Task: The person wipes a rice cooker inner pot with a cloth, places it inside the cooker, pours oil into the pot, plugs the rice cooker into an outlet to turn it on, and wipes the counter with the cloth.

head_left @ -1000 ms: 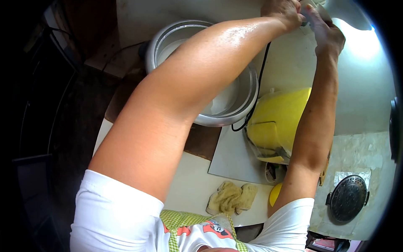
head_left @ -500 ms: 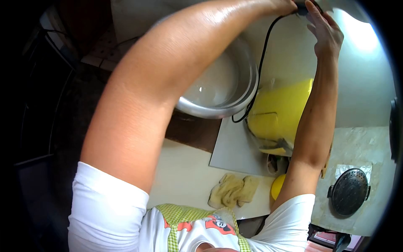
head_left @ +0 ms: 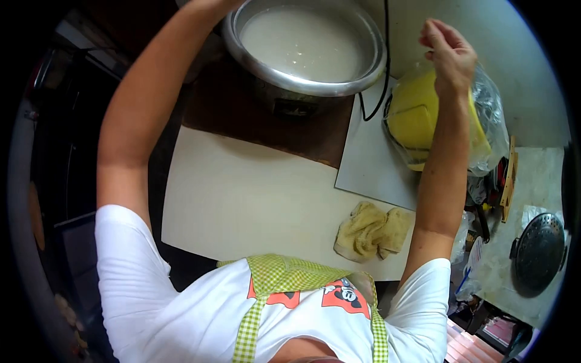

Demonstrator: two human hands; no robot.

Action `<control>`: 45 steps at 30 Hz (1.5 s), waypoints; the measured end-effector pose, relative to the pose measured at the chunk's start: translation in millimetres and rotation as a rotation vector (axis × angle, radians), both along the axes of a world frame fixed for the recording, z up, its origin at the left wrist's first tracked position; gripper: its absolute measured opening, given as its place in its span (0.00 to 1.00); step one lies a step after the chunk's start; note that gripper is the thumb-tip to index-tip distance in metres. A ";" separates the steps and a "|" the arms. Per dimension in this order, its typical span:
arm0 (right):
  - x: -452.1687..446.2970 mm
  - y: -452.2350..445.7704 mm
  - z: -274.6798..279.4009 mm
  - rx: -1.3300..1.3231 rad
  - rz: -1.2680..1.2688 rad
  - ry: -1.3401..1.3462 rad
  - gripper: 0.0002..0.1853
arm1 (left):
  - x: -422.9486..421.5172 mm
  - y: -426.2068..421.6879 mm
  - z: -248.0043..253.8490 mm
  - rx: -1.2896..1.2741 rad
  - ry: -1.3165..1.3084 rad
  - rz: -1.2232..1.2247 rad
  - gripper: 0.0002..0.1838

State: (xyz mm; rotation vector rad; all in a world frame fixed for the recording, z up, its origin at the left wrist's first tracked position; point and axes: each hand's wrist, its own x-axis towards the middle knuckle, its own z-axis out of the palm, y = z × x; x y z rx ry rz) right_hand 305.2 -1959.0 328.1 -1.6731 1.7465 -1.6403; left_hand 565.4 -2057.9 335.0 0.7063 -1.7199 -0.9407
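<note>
A large metal electric cooking pot (head_left: 308, 88) holds cloudy, whitish liquid (head_left: 302, 45). My left hand is mostly cut off by the upper edge, with only the part near the wrist (head_left: 221, 5) showing beside the pot's left rim; its fingers are hidden. To the right of the pot, my right hand (head_left: 452, 54) is raised above a yellow object (head_left: 417, 115) wrapped in clear plastic. Its fingers are curled and pinched together, and nothing shows between them. A black cord (head_left: 386, 66) hangs between the pot and this hand, apart from the fingers.
The pot stands on a brown board (head_left: 266, 130) beside a pale table surface (head_left: 242, 187). A crumpled yellowish cloth (head_left: 369, 233) lies near the front right. Farther right are a black perforated pan (head_left: 538, 254) and a wooden piece (head_left: 508, 181).
My hands have separated: the left moved left toward the pot's far side, while the right came away from the black cord end. The view shifted, showing more of the pot.
</note>
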 end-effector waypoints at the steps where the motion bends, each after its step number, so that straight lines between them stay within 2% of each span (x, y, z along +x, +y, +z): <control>1: -11.4 -2.7 -9.2 0.012 0.017 -0.034 0.13 | 5.8 3.5 -8.8 -0.007 -0.028 0.058 0.05; 4: -16.4 -20.0 -5.1 0.027 -0.056 -0.084 0.10 | -5.8 8.9 -6.3 -0.040 -0.067 0.223 0.07; 5: -20.1 -34.6 -2.4 0.024 -0.080 -0.092 0.11 | -11.9 -17.6 -12.7 0.012 -0.020 0.045 0.08; 6: -23.8 -50.0 -0.4 0.034 -0.107 -0.109 0.12 | -25.2 -19.9 1.7 -0.026 -0.099 0.107 0.09; 8: -20.2 -68.2 7.2 0.018 -0.249 0.090 0.15 | -54.4 -8.5 30.4 -0.112 -0.131 0.221 0.18; 12: 7.5 -85.9 28.5 -0.028 -0.353 0.125 0.20 | -115.3 -53.1 59.8 -0.337 -0.048 0.221 0.11; 14: 8.6 -99.3 35.2 -0.021 -0.372 0.128 0.21 | -148.0 -58.2 77.3 -0.164 -0.188 0.456 0.19; 15: 12.2 -103.2 38.8 -0.087 -0.398 0.098 0.23 | -151.1 -52.6 93.5 -0.135 -0.321 0.234 0.26; 16: 15.8 -106.8 40.8 -0.150 -0.422 0.068 0.24 | -159.1 -55.1 93.6 -0.146 -0.333 0.215 0.26; 17: 16.7 -120.0 36.0 -0.148 -0.438 0.052 0.24 | -165.4 -60.2 89.6 -0.513 -0.654 0.364 0.26; 19: 10.7 -148.4 25.0 -0.141 -0.410 -0.005 0.22 | -183.2 -32.7 99.8 -0.052 -0.189 0.415 0.21; 20: 7.4 -149.3 23.5 -0.141 -0.421 -0.022 0.22 | -184.1 -25.5 102.7 -0.060 -0.205 0.405 0.21; 25: 13.5 -121.2 41.9 -0.160 -0.333 -0.026 0.20 | -172.3 -24.8 104.7 -0.422 -0.357 0.542 0.22; 26: 14.6 -120.4 41.1 -0.159 -0.310 -0.022 0.19 | -173.1 -29.3 105.2 -0.418 -0.366 0.540 0.22; 27: 14.3 -125.3 37.6 -0.149 -0.309 -0.031 0.19 | -175.1 -35.9 105.3 -0.420 -0.417 0.636 0.23; 28: 13.1 -131.8 34.8 -0.269 -0.267 -0.044 0.19 | -176.6 -41.1 106.7 -0.424 -0.471 0.732 0.24; 29: 13.4 -128.9 34.7 -0.389 -0.230 -0.059 0.18 | -178.0 -43.2 110.2 -0.399 -0.494 0.730 0.23; 32: 12.5 -119.6 43.5 -0.259 -0.319 -0.035 0.18 | -178.1 -44.6 105.8 -0.441 -0.387 0.670 0.23; 36: 13.8 -133.8 40.4 -0.371 -0.381 0.016 0.19 | -179.6 -44.5 106.3 -0.414 -0.386 0.683 0.23; 40: 20.8 -138.8 44.4 -0.343 -0.476 0.026 0.18 | -177.8 -45.0 101.5 -0.475 -0.373 0.659 0.23; 43: 23.8 -135.7 44.6 -0.290 -0.491 -0.052 0.18 | -170.1 -54.6 99.9 -0.581 -0.314 0.552 0.22; 45: 23.5 -129.4 42.8 -0.366 -0.446 -0.008 0.17 | -165.8 -55.3 105.1 -0.176 -0.299 0.307 0.23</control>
